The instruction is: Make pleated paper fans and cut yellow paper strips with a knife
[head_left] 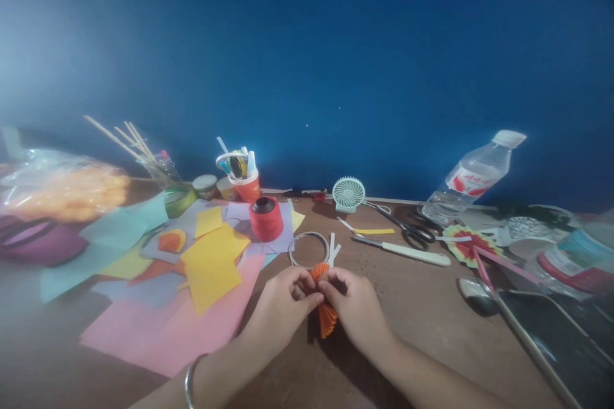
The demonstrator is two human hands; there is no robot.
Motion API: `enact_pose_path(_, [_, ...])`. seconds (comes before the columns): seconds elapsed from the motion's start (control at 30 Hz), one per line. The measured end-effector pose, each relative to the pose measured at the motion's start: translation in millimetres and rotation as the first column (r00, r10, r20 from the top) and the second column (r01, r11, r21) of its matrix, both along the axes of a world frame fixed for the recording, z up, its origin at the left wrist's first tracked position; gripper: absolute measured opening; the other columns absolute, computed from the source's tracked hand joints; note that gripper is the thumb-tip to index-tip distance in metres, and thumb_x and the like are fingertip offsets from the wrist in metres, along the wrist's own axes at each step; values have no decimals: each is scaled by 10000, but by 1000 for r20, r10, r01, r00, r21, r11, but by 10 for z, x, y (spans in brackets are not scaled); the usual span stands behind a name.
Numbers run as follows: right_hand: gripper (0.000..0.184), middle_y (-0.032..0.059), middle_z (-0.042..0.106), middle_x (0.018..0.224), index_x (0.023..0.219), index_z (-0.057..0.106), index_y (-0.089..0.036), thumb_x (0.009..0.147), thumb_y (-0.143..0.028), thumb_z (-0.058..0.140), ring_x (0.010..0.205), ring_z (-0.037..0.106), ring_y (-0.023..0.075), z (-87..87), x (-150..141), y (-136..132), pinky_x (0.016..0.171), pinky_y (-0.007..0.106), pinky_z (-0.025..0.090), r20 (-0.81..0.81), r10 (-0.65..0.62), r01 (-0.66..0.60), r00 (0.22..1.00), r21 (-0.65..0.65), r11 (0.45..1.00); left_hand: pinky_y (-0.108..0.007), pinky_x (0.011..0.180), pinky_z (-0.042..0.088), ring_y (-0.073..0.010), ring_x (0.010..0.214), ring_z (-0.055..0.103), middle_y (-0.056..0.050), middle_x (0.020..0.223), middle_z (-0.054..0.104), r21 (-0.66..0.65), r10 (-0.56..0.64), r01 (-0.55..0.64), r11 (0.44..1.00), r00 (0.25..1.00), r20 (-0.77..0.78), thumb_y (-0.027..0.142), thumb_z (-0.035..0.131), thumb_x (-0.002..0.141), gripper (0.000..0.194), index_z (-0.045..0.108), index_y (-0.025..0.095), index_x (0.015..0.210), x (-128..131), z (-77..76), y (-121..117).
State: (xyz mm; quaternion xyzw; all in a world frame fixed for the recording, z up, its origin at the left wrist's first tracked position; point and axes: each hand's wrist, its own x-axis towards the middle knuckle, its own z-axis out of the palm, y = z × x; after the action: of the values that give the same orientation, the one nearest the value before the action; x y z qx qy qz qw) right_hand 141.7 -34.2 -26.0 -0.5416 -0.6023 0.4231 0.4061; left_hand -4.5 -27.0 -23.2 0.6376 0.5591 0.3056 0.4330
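Note:
My left hand [283, 307] and my right hand [352, 307] meet at the middle of the brown table [412, 307]. Both pinch a pleated orange paper fan [327, 318] folded like an accordion, which shows between the fingers and hangs below them. Its upper end fans out just above my thumbs. A silver bangle [190, 381] circles my left wrist. Just beyond the hands lie a thin wire ring [307, 249] and white paper strips [332, 249].
Coloured paper sheets [192, 281] cover the left side, with a red thread spool [265, 218], an orange cup of pens [245, 182], sticks and a plastic bag. To the right: a mint mini fan [348, 193], scissors [407, 230], a craft knife [407, 250], a water bottle [472, 176], a spoon [480, 297].

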Motion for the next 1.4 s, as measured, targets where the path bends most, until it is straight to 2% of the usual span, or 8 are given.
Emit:
enact_pose_path(0.13, [136,-17,612,634,667,607,-187,761,-204,510,635,552,157,-10,-6,6,582,220,378,-93,-11,4,996,-75,997,-236,511,352,-129,563,473,34,639,540,13,12,-12,1000,1000,-12,238,626,679,125,566,206,784,-15,-49,-2])
enact_pose_path(0.37, [125,-15,600,627,646,598,-171,751,-204,537,630,532,146,-3,-12,14,583,217,382,-224,-32,4,974,-123,992,-234,534,389,-114,583,471,19,757,557,38,0,-3,999,997,81,184,606,698,162,542,205,846,27,22,-20])
enact_pose_path(0.6, [107,-9,600,651,681,601,-165,752,-236,563,637,527,142,-15,-6,16,614,230,400,-298,-2,-33,955,-115,993,-238,574,413,-125,646,495,3,806,548,127,-42,31,991,996,84,179,588,742,66,622,210,789,-4,32,-27])
enact_pose_path(0.87, [66,0,638,681,706,634,-169,731,-221,601,676,565,153,-22,-4,27,661,241,419,-272,0,-21,962,-73,997,-245,647,445,-150,701,579,4,719,619,142,-15,3,990,996,87,161,642,711,95,652,202,626,-26,7,21])
enact_pose_path(1.03, [56,4,662,712,714,656,-175,717,-225,632,704,586,160,-54,6,40,692,254,428,-312,-1,-17,950,-54,998,-256,666,450,-160,724,586,-10,732,626,157,-35,20,987,995,94,169,631,718,90,652,194,634,-45,-9,44])
enact_pose_path(1.27, [159,23,660,756,812,648,-165,712,-288,662,721,593,166,-81,28,47,688,271,445,-360,39,-67,932,-66,996,-266,653,432,-158,708,560,-16,725,579,145,-72,53,988,988,134,154,579,736,97,617,169,648,-57,38,59])
enact_pose_path(1.4, [131,4,632,722,851,620,-172,742,-245,615,677,581,142,-7,39,24,648,242,447,-242,80,-86,967,-14,996,-257,642,420,-149,691,544,-4,709,565,74,-53,40,996,982,181,152,565,736,95,591,168,646,-48,54,54])
